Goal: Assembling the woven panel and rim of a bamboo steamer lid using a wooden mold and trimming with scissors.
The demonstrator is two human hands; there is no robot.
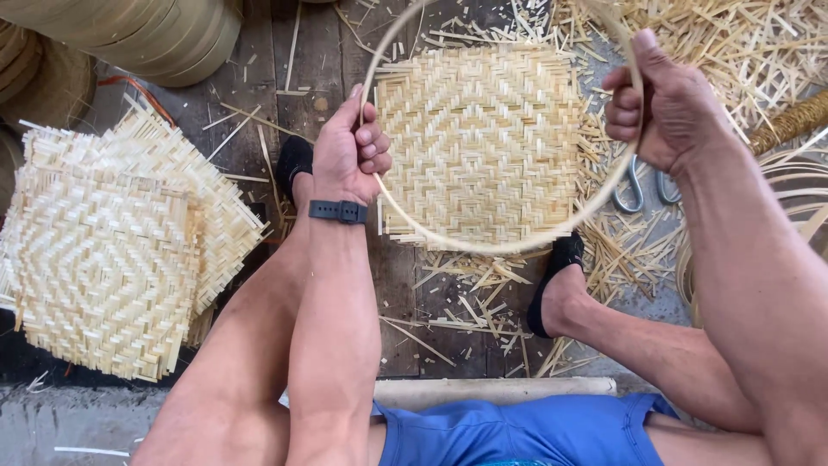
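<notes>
I hold a thin round bamboo hoop (483, 248) with both hands, above a square woven bamboo mat (479, 142) lying on the wooden floor. My left hand (349, 151), with a dark band on the wrist, grips the hoop's left side. On the hoop's right side my right hand (660, 99) is closed, thumb pointing up along the rim. Seen through the ring, the mat fills most of it. My feet in dark slippers rest beside the mat's left edge and below its lower right corner.
A stack of woven square mats (112, 259) lies at the left. Coiled bamboo strips (138, 34) sit at the top left. Scissor handles (642, 190) show among loose bamboo splints (742, 43) at the right. Offcuts litter the floor planks.
</notes>
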